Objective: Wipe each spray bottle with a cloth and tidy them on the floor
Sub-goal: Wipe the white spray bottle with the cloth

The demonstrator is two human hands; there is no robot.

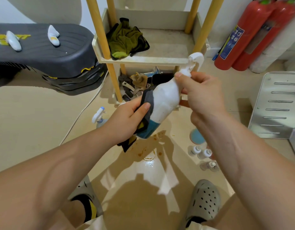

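- Wiping step in hand: a white plastic spray bottle with a blue base (165, 100) is held tilted in mid-air, just in front of the cream shelf unit with yellow posts (160, 59). Its white trigger head (195, 59) points up toward the shelf's front rim.
- Right hand (203, 95) is clamped round the bottle's neck, just below the trigger.
- Left hand (128, 120) pinches a dark grey cloth (148, 100) against the bottle's lower body, thumb on top.
- Judgement: rotate the bottle from the neck while the left hand drags the cloth down to the blue base. That should cover it all round without regripping.
- Keep fingers off the trigger.
- The cloth's tail hangs below the left hand; bunching it up would give firmer pressure.
- Likely set-down spot: beside the clear spray bottle with a blue-and-white trigger (98, 117), on the floor left of the shelf. Avoid the brown floor stains (153, 138) in front of it.
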